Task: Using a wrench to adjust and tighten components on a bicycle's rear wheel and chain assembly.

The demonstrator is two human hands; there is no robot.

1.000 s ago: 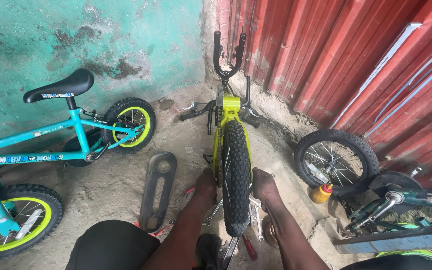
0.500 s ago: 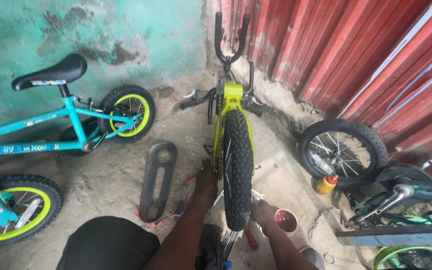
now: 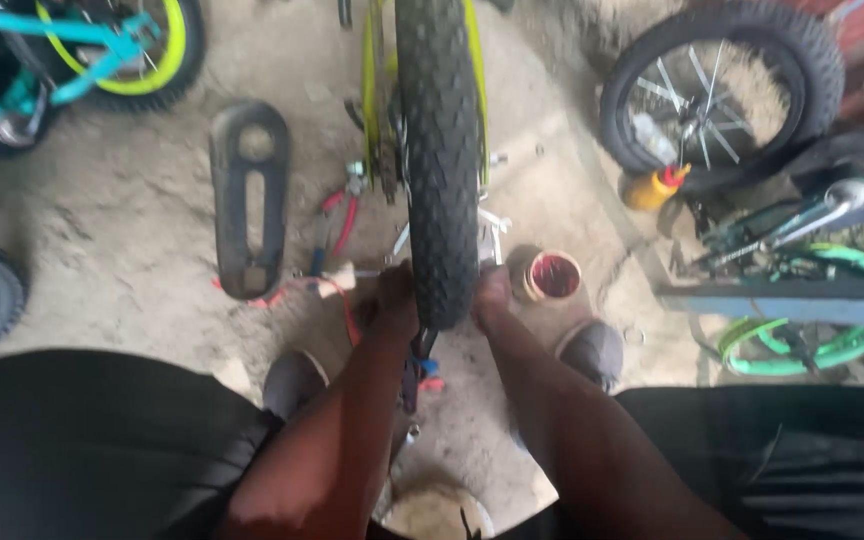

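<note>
Left hand and right hand flanking knobby black bike tyre, both touching it, grip closure unclear, small red-filled round tin just beside right hand, red-handled pliers near left

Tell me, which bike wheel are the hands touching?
The knobby black wheel in the yellow-green frame, centre. Left hand and right hand flank its bottom edge; the loose spoked wheel lies apart.

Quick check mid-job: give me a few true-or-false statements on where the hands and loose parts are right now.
1. Both hands flank the knobby tyre, left hand and right hand. True.
2. The black chain guard lies right of the tyre. False: it lies left.
3. The small round tin sits beside the right hand. True.
4. The red-handled pliers are in the left hand. False: they lie on the ground.
</note>
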